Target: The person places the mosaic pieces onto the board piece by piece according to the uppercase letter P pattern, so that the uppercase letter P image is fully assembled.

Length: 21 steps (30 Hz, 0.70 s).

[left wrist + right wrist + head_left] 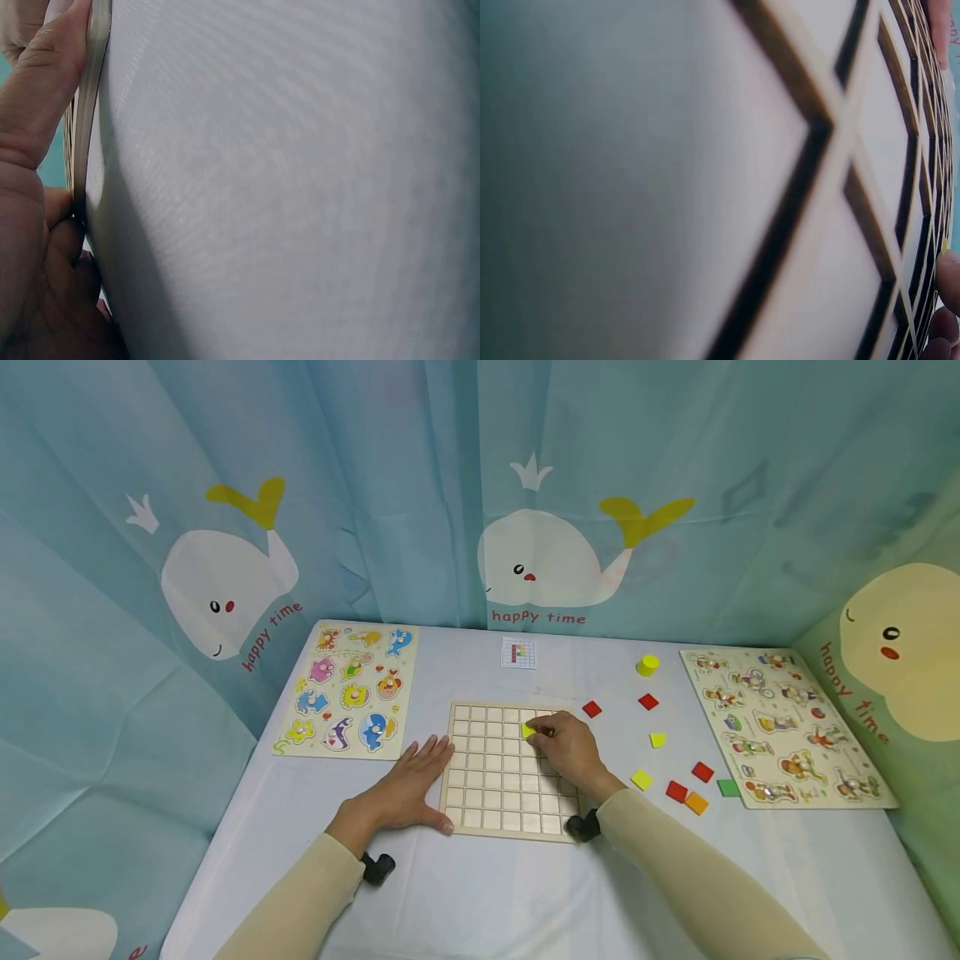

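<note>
A square wooden grid board with raised ridges lies at the middle of the table. My right hand reaches over its upper right part and pinches a small yellow square tile at a cell near the top rows. In the right wrist view the ridges loom large, with the fingertips and a sliver of yellow at the far right edge. My left hand lies with fingers spread along the board's left edge. The left wrist view shows its thumb against the board's side.
Right of the board lie red tiles, yellow tiles, an orange tile and a green tile. Behind stand a yellow cylinder and a pattern card. Picture puzzles flank them, sea animals left, figures right.
</note>
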Each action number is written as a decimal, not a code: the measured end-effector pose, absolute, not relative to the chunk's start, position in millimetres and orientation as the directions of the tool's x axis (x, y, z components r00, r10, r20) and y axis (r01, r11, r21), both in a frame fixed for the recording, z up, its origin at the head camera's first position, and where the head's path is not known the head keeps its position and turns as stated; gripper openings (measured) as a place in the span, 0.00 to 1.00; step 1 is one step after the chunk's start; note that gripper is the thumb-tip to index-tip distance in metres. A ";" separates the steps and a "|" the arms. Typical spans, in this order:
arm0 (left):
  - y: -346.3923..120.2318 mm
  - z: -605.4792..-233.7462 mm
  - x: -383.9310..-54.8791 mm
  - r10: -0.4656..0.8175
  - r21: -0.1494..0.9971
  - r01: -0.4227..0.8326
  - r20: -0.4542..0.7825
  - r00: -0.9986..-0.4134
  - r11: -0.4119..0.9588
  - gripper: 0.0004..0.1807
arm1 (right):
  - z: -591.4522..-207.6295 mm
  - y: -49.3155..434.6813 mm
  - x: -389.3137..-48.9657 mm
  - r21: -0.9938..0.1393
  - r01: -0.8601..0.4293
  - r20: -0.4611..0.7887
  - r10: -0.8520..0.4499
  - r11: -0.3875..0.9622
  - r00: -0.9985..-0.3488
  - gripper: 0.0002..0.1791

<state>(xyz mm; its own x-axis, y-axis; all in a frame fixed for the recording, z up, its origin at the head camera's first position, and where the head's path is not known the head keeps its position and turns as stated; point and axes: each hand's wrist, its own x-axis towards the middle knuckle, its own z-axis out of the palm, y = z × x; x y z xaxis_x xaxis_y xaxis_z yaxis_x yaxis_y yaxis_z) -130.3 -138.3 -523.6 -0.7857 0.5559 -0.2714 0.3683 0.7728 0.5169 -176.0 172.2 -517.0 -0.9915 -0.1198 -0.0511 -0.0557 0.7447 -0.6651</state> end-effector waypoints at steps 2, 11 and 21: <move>-138.5 -523.0 -130.2 0.557 0.514 0.370 -0.274 -0.784 0.774 0.74 | -516.8 172.1 -176.0 -0.664 -0.054 -0.052 -0.119 0.746 -0.992 0.14; -138.6 -521.7 -129.6 0.555 0.519 0.364 -0.276 -0.785 0.773 0.74 | -515.3 172.2 -176.1 -0.672 -0.058 -0.052 -0.126 0.738 -0.991 0.15; -138.2 -521.7 -129.8 0.550 0.520 0.357 -0.279 -0.787 0.776 0.74 | -514.4 171.9 -175.4 -0.681 -0.059 -0.048 -0.125 0.730 -0.991 0.14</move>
<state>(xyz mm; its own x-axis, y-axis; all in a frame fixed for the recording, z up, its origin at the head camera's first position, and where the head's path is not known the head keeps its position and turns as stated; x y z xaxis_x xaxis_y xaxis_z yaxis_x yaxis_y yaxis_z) -129.8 -138.2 -521.7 -0.7874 0.5495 -0.2794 0.3572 0.7761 0.5197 -175.4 171.9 -514.4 -0.9910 -0.1248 -0.0482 -0.0588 0.7303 -0.6806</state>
